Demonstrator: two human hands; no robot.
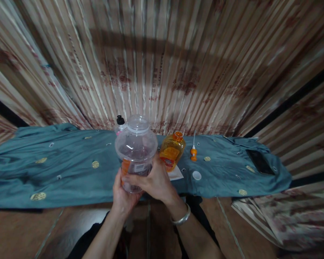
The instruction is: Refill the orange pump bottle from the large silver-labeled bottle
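Note:
A large clear plastic jar (136,145) with an orange and white label is held upright near the table's front edge. My left hand (125,194) supports it low on the left and underneath. Around its right side wraps my right hand (153,178), the thumb lying across the front. Just right of the jar stands an uncapped amber bottle (173,149) with orange liquid in it. An orange pump head (193,154) with a thin tube lies farther right, and a white round cap (197,175) is in front of it.
A bottle with a black pump top (120,120) stands behind the jar on the left. White paper (176,174) lies by the amber bottle. A dark phone (260,162) rests at the right end of the teal cloth (78,180). Patterned curtains (156,72) hang behind.

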